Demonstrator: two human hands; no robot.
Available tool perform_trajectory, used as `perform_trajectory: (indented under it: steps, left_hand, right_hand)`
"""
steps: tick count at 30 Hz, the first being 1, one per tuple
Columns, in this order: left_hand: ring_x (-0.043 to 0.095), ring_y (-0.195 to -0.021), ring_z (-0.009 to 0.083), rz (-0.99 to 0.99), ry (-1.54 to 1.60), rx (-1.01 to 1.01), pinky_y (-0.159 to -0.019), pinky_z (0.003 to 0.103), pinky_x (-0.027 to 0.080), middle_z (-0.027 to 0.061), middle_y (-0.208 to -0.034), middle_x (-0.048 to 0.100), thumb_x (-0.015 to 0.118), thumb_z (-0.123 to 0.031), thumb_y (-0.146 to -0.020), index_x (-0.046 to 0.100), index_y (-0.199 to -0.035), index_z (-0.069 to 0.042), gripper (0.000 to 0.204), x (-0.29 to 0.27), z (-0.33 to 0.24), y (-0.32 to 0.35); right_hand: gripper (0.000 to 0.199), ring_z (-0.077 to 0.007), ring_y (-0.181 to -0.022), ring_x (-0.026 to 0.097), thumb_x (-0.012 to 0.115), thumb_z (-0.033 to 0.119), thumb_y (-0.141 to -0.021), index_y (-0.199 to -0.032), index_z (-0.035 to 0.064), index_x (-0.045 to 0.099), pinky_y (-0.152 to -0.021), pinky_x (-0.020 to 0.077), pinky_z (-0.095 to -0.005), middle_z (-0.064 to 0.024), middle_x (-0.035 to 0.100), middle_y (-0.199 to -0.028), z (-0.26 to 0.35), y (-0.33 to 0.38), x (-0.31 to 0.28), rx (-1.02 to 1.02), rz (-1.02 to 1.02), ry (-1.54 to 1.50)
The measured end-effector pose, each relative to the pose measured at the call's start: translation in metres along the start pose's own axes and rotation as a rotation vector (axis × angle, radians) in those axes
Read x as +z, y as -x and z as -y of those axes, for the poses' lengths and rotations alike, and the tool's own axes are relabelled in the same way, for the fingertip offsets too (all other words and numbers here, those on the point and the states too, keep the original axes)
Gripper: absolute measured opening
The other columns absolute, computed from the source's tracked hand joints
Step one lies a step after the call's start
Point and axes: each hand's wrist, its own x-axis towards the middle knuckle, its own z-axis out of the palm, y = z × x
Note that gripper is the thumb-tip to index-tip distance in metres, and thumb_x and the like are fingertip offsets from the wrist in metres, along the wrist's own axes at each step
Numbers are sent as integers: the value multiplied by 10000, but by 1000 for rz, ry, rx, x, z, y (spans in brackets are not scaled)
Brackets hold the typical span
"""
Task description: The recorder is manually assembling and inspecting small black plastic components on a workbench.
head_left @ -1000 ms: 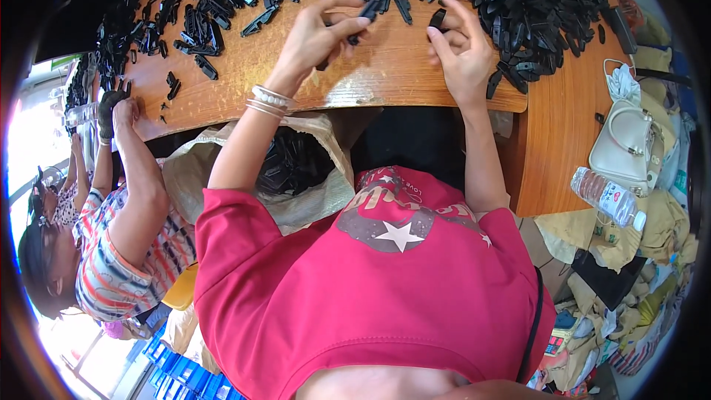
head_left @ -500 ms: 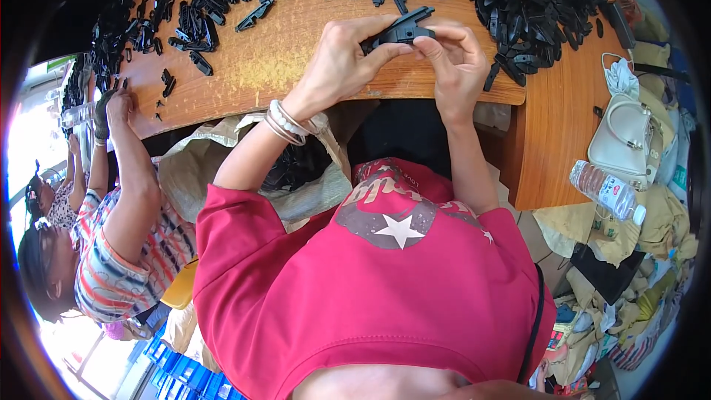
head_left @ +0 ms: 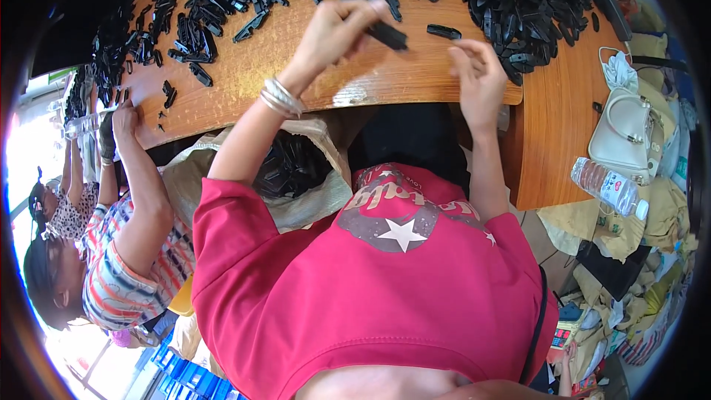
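Observation:
My left hand point(head_left: 337, 38) is closed on a long black plastic part point(head_left: 387, 35), which sticks out to the right over the table. Bracelets ring that wrist. To its right, my right hand point(head_left: 480, 78) hovers above the table's front edge with loosely bent fingers, thumb apart, and nothing visible in them. A small black piece point(head_left: 443, 31) lies on the wooden table point(head_left: 244, 67) just beyond its fingertips. Past both hands spreads a dense heap of black plastic parts point(head_left: 526, 7), partly cut off by the picture's upper edge.
Below the table edge at left, an open woven sack point(head_left: 185, 170) holds more black parts. A white handbag point(head_left: 621, 137) and a plastic bottle point(head_left: 609, 187) are at the right. Two people work at left, one in a striped shirt point(head_left: 133, 274).
My hands have moved apart, the left one up with a black part, the right one slightly right and down. Both were together on a black part before.

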Motion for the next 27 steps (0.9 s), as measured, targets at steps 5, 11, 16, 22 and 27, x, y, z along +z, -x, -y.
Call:
perform_trajectory:
  steps: [5, 11, 16, 22, 27]
  left_hand:
    - [499, -462, 76, -193, -333, 254, -420, 220, 360, 12, -541, 538, 600, -321, -877, 606, -841, -24, 299, -15, 38, -60]
    - [636, -655, 330, -220, -1044, 491, -588, 388, 530, 179, -666, 620, 560, -125, -788, 574, -1001, -45, 229, 2, 46, -95]
    - [501, -456, 266, -199, -1057, 492, -408, 356, 372, 116, -539, 499, 610, -121, -821, 491, -977, 23, 244, -10, 36, -73]
    - [501, -501, 220, -331, -203, 210, -496, 336, 413, 140, -604, 524, 619, -154, -837, 495, -942, 16, 234, -35, -25, 43]
    - [483, -514, 15, -482, -208, -30, -472, 170, 351, -19, -551, 537, 635, -84, -827, 502, -1028, -13, 250, -52, -11, 160]
  right_hand:
    - [219, -229, -601, 604, 669, 235, -821, -837, 36, 580, -530, 456, -327, -73, 611, -721, -19, 13, -35, -62, -214, 794]
    - [259, -326, -749, 618, 649, 179, -808, -1001, 48, 537, -618, 487, -418, -132, 584, -949, -26, 15, -21, -126, -37, 889]
    - [300, -338, -737, 605, 609, 123, -822, -1103, 45, 542, -612, 484, -414, -153, 556, -887, -27, 12, -5, -222, 45, 839]
    - [125, -276, -685, 581, 620, 136, -827, -923, 56, 631, -617, 459, -349, -117, 557, -719, -38, 4, -2, -267, 21, 540]
    - [302, -131, -584, 486, 722, 41, -736, -1020, 49, 620, -536, 415, -257, -49, 501, -725, -25, -3, 0, -269, 174, 446]
